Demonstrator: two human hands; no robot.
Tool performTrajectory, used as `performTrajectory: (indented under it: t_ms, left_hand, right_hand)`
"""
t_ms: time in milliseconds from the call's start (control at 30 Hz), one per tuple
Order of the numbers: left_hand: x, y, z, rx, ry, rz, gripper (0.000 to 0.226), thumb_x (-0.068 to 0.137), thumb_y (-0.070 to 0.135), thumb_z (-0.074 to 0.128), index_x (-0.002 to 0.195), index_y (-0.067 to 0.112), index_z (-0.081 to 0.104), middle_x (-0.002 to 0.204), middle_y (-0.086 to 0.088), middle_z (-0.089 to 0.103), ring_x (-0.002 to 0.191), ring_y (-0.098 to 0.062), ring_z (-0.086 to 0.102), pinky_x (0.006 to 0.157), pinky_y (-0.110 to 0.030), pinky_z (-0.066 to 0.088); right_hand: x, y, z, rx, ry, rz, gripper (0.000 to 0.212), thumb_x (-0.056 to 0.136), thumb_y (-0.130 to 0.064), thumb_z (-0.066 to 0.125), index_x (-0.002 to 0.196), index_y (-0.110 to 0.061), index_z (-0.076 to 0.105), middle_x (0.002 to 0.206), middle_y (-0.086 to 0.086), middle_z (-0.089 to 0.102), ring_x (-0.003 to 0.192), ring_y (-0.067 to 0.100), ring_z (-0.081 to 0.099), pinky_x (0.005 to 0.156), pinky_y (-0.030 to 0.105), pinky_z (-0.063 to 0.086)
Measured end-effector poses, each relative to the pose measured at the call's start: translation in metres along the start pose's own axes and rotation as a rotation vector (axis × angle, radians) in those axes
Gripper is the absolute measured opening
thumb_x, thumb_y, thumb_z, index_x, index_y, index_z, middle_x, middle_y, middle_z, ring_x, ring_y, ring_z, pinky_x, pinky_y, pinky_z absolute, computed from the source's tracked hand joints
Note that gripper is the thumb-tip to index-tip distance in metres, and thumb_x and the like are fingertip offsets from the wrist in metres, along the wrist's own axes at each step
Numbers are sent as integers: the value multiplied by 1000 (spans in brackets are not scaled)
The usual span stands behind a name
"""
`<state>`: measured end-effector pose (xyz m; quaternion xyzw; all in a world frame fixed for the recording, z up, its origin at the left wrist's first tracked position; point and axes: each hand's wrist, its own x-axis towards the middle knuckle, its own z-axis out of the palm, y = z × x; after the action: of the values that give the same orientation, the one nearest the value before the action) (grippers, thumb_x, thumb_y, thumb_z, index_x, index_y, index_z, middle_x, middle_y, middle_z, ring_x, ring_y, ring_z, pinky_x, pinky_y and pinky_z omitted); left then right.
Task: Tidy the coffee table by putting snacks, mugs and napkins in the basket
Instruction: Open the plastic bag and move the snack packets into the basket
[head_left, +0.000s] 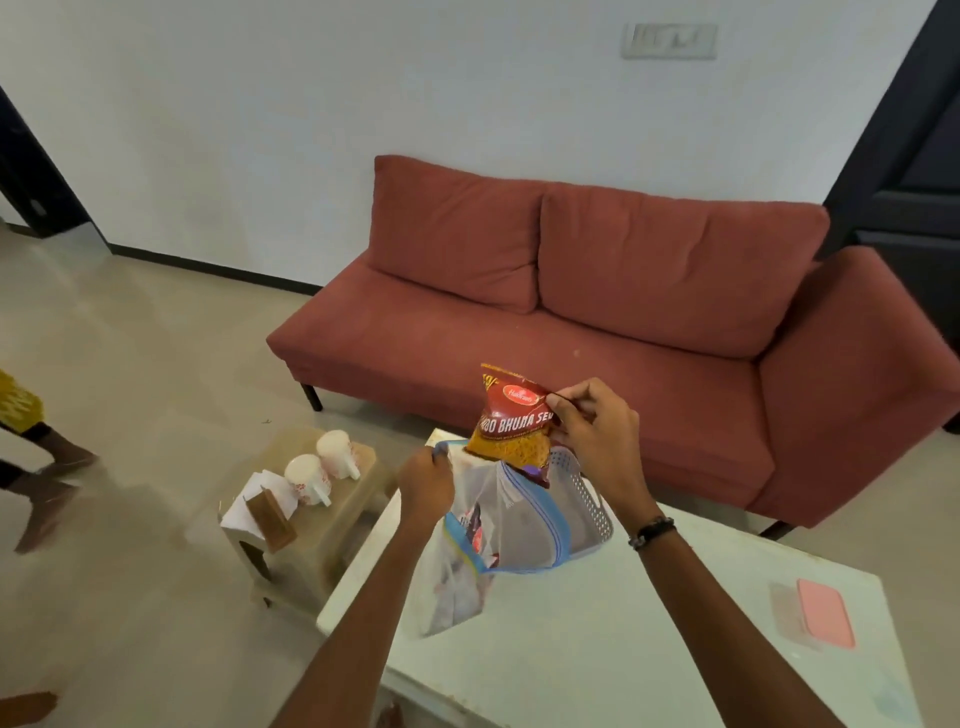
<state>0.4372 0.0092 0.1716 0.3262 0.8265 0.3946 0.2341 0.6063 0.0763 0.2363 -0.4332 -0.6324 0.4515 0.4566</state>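
I see a pale glass-topped coffee table (649, 649) carrying a grey perforated basket (587, 504) at its far edge and a flat pink case (825, 613) near its right side; beside it on the floor (130, 364) a low beige stool (317, 525) bears two white mugs (307, 478), white napkins (254, 493) and a brown bar (271, 519).

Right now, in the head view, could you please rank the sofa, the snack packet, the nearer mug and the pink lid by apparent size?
1. sofa
2. snack packet
3-4. pink lid and nearer mug look alike, and the lid lies nearer the camera, so no ranking.
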Motion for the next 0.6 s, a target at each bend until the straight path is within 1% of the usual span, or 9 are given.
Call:
performTrajectory:
  t_ms: [33, 100, 233, 267, 333, 367, 433, 500, 600]
  left_hand:
    - [4, 4, 3, -23, 16, -19, 39, 98, 18, 33, 86, -10, 58, 91, -29, 61, 90, -40, 57, 79, -42, 43]
    - [14, 10, 9, -64, 52, -71, 41, 99, 17, 32, 90, -15, 57, 96, -33, 61, 93, -42, 57, 78, -41, 42]
    - [38, 17, 29, -137, 136, -173, 41, 99, 18, 31, 102, -16, 55, 107, -34, 61, 101, -45, 56, 85, -43, 43]
    - [44, 17, 35, -147, 146, -188, 41, 99, 16, 31, 102, -16, 55, 107, -35, 61, 102, -46, 56, 85, -44, 43]
    - [56, 15, 49, -177, 162, -203, 37, 98, 13, 31, 101, -16, 55, 106, -35, 61, 101, -47, 56, 86, -45, 41]
    - [64, 12, 58, -205, 168, -208, 36, 98, 11, 31, 100, -16, 55, 105, -34, 61, 101, -47, 56, 87, -45, 41]
    - [79, 10, 74, -258, 183, -237, 35, 97, 13, 31, 99, -13, 55, 106, -33, 62, 102, -46, 56, 91, -49, 43]
    - [92, 11, 92, -294, 199, -254, 36, 98, 14, 31, 103, -12, 56, 109, -31, 62, 104, -45, 55, 92, -46, 42]
    - [109, 7, 121, -347, 226, -264, 34, 99, 15, 31, 108, -7, 56, 109, -25, 61, 105, -42, 54, 87, -39, 40]
  right_hand:
    - [8, -1, -3, 16, 60, 1, 13, 87, -11, 63, 85, 1, 59, 80, 10, 70, 74, 11, 69, 60, 26, 60]
    - [26, -5, -10, 45, 182, 2, 9, 86, -11, 64, 82, -4, 60, 79, 9, 70, 71, 10, 68, 60, 26, 60]
    - [68, 4, -28, -23, 432, -35, 7, 86, -17, 65, 83, -13, 61, 82, 4, 71, 78, 13, 70, 63, 28, 59]
    - [76, 11, -32, -52, 477, -36, 7, 86, -18, 64, 84, -12, 61, 82, 3, 71, 77, 12, 69, 63, 23, 58]
    - [91, 33, -36, -121, 539, -9, 8, 87, -18, 63, 85, -10, 61, 82, 2, 69, 75, 11, 67, 58, 5, 49]
    - [97, 49, -36, -155, 559, 22, 8, 87, -17, 63, 85, -10, 62, 82, 2, 68, 74, 12, 65, 57, 0, 45]
    - [108, 86, -31, -204, 589, 101, 8, 87, -15, 63, 86, -7, 62, 81, 3, 67, 73, 14, 62, 55, -4, 39]
    - [117, 131, -24, -248, 605, 172, 9, 87, -13, 62, 85, -4, 62, 78, 5, 66, 70, 17, 59, 53, -2, 38]
    - [124, 208, -7, -326, 608, 293, 11, 89, -12, 60, 84, -2, 61, 80, 12, 69, 70, 22, 57, 51, 15, 36]
